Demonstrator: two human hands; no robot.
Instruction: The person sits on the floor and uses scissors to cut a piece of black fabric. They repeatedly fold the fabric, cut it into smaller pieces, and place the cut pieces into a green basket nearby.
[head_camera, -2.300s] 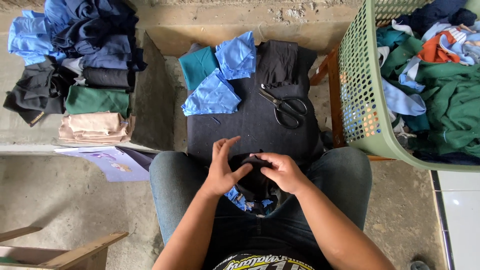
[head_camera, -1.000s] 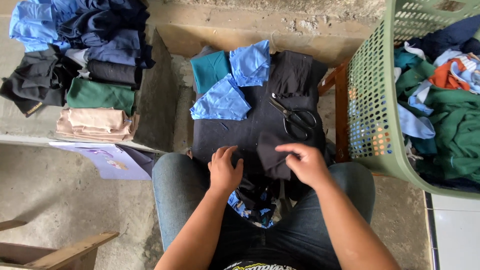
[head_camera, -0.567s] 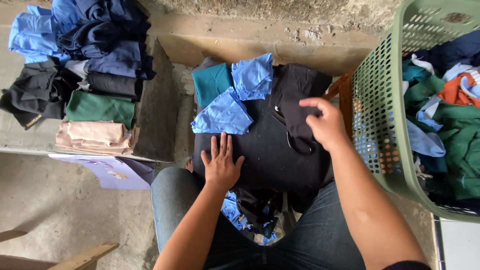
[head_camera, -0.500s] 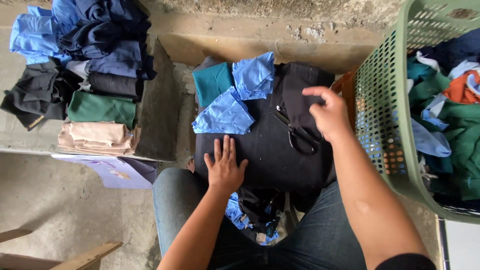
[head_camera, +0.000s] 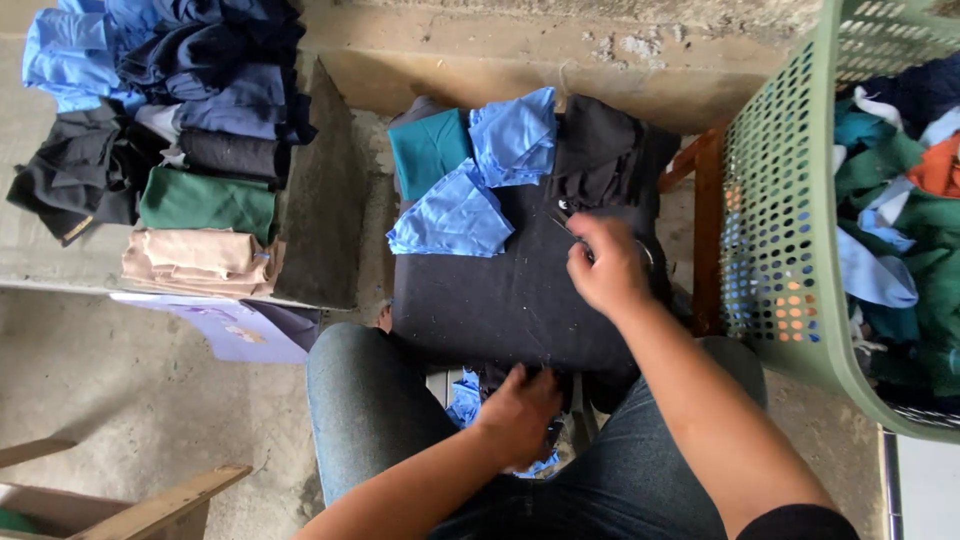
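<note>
Your right hand (head_camera: 608, 268) is closed over the scissors (head_camera: 570, 222) on the black cloth-covered tabletop (head_camera: 500, 300); only a blade tip and a sliver of handle show past your knuckles, so the grip looks like a grasp, though I can't be sure the fingers are through the loops. Your left hand (head_camera: 518, 415) is down between your knees, fingers curled into the dark fabric scrap (head_camera: 500, 380) that hangs off the near edge, with blue scraps (head_camera: 465, 400) just beneath it.

Two light-blue cloth pieces (head_camera: 480, 180) and a teal piece (head_camera: 430, 150) lie at the far left of the tabletop, near the scissors but not touching them. The green basket (head_camera: 780, 250) of mixed clothing stands just beside your right forearm.

What could go wrong from here: the blades point toward the blue pieces, so lifting them carelessly could snag or nick cloth you mean to keep. The dark scrap is hard to tell from the black covering (same colour, poor contrast), so you could catch the covering too. Swing your right elbow wide and it may bump the basket.
</note>
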